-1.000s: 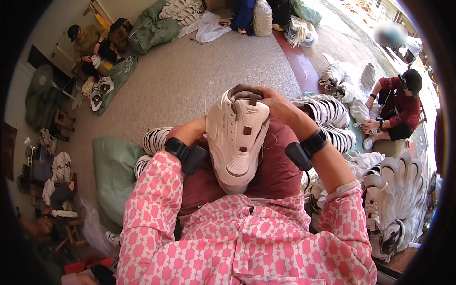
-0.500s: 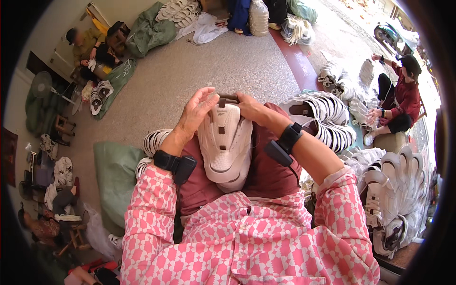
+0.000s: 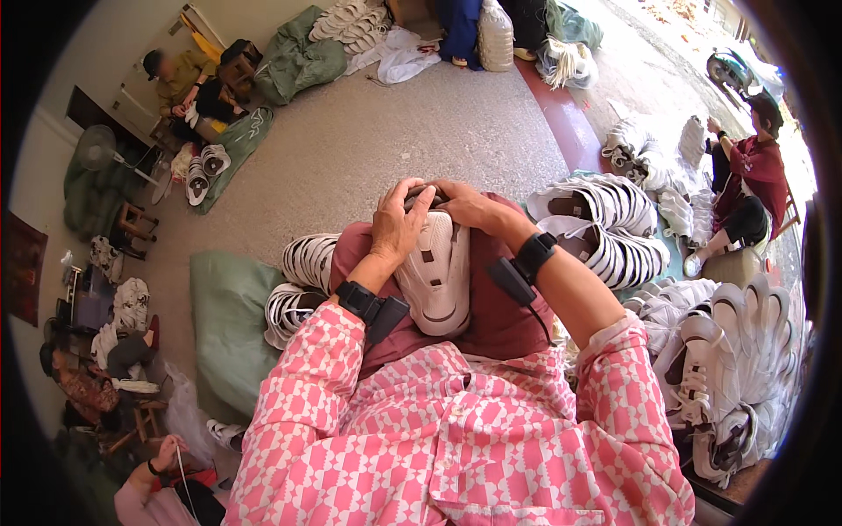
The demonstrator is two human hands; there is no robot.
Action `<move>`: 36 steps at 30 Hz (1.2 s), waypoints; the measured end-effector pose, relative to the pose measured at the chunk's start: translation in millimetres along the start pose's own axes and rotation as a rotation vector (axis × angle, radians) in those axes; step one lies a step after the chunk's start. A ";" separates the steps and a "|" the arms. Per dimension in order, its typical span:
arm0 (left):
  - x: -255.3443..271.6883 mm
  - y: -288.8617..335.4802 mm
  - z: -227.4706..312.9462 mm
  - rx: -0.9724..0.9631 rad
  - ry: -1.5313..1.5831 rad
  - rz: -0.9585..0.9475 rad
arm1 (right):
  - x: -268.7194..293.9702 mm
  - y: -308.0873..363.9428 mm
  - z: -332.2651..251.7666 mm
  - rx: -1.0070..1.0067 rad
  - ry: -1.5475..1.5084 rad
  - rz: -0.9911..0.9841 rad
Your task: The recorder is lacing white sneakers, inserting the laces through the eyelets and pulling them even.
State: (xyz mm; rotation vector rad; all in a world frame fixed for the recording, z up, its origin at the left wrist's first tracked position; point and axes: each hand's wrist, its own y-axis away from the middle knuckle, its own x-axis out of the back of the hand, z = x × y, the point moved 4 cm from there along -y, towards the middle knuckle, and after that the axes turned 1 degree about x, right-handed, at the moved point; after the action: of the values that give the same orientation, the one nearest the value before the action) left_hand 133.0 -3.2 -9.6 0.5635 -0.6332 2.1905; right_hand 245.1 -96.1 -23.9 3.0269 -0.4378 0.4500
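Observation:
A white sneaker (image 3: 441, 298) without laces in its front rests between my thighs, its toe toward me and its dark-lined opening away. My left hand (image 3: 400, 221) lies over the left of the opening, fingers bent round the collar and tongue. From the other side my right hand (image 3: 467, 207) grips the collar, its fingers curled at the far edge. Both hands are closed on the shoe; my fingers hide most of the heel. A stack of white shoes (image 3: 309, 259) stands by my left knee, another nested stack (image 3: 614, 230) beyond my right knee.
At my left lies a green sack (image 3: 230, 329). More white shoes (image 3: 732, 351) are piled at my right. Co-workers sit at the far left, lower left and right (image 3: 756, 180). A fan (image 3: 96, 149) stands by the left wall; a clear bottle (image 3: 495, 37) stands far ahead.
My left hand has moved right and in over the shoe's opening, its fingers closing there. The shoe has shifted slightly right. My view has swung a little left.

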 end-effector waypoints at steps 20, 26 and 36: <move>34.3 14.7 7.3 -0.272 0.033 -0.291 | 18.2 46.3 -25.9 0.179 0.153 0.401; 14.8 11.4 30.0 -0.413 -0.111 -0.142 | 8.7 38.1 -17.2 0.217 0.110 0.452; 4.6 5.6 3.2 -0.228 -0.150 -0.077 | 1.5 24.4 -8.2 0.257 0.499 0.425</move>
State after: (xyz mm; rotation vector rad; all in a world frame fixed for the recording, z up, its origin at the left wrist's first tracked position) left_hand 126.5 -5.8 -5.8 0.6233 -0.9125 1.9833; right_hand 237.2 -119.2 -15.5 2.8689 -1.0454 1.3355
